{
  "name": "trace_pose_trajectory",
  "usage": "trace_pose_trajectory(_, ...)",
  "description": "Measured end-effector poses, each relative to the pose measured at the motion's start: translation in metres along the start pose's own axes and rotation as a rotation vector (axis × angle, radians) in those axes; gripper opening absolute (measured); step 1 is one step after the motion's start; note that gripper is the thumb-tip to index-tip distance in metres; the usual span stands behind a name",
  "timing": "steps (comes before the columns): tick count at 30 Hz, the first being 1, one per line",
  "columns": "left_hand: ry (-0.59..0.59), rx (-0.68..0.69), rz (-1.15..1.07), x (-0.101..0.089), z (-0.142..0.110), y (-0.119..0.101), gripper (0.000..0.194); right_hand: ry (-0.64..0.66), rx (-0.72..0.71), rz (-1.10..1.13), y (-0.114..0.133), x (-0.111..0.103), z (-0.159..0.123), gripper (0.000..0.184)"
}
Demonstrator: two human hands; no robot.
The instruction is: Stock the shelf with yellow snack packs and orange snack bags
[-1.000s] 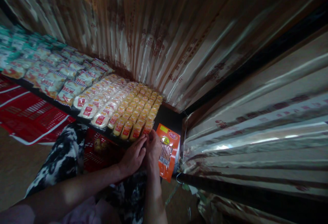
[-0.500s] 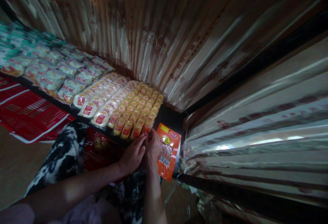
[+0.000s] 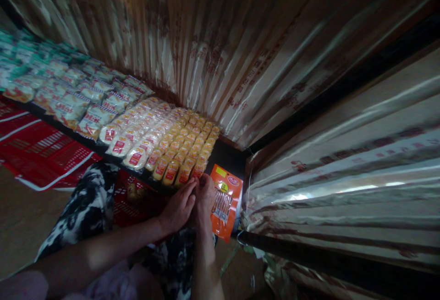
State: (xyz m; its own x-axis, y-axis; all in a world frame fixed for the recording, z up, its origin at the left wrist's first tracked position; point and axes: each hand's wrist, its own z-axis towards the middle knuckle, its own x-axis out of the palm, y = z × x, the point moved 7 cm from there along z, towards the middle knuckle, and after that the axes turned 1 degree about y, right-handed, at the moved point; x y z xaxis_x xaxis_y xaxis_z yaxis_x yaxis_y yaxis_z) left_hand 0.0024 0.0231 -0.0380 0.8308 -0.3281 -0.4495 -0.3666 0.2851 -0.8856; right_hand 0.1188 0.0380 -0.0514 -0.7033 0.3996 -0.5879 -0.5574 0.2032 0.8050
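Note:
My left hand [image 3: 178, 206] and my right hand [image 3: 205, 194] meet at the front edge of the black shelf [image 3: 223, 151]. Their fingers are drawn together, with the fingertips close against each other; whatever they pinch, if anything, is hidden. Just beyond the fingertips stands the front right pack [image 3: 199, 169] of the small yellow wrapped cakes [image 3: 185, 149], which fill tight rows. To the right of my right hand lies an orange snack pouch [image 3: 227, 199] with a picture of thin brown sticks, its lower end past the shelf's edge.
Round white wrapped cakes [image 3: 135, 155], white snack bags [image 3: 94, 119] and green bags [image 3: 25, 55] line the shelf leftward. Below it sits a red basket [image 3: 51, 146] with white edging. Pleated printed plastic sheeting [image 3: 213, 57] hangs behind, crossed by a dark bar [image 3: 309, 112] on the right.
Both hands stay at the same spot, with hardly any shift of the fingers. The view has moved very slightly; the packs and the pouch lie as before.

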Motion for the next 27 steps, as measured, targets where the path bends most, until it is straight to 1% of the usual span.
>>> trace_pose_trajectory(5, -0.002, 0.017, 0.005, -0.001, -0.002, -0.002, 0.047, -0.049, -0.067, 0.002, -0.002, 0.0, -0.002, 0.029)
trace_pose_trajectory(9, -0.006, 0.022, 0.002, -0.001, -0.003, -0.003, 0.046, -0.106, -0.078, -0.047, -0.001, -0.005, -0.004, 0.03)
trace_pose_trajectory(14, -0.018, 0.002, -0.007, -0.003, -0.006, -0.006, 0.042, -0.111, -0.1, -0.065, 0.001, -0.01, -0.014, 0.031)
trace_pose_trajectory(21, 0.012, -0.004, -0.052, -0.006, -0.023, -0.011, 0.04, -0.135, -0.146, -0.042, -0.009, -0.003, -0.036, 0.032)
trace_pose_trajectory(24, 0.026, -0.014, -0.058, -0.008, -0.032, -0.007, 0.038, -0.155, -0.189, -0.013, -0.004, -0.002, -0.046, 0.03)
trace_pose_trajectory(27, 0.045, -0.039, -0.058, -0.011, -0.04, -0.002, 0.038, -0.151, -0.193, 0.012, 0.006, -0.004, -0.054, 0.028)
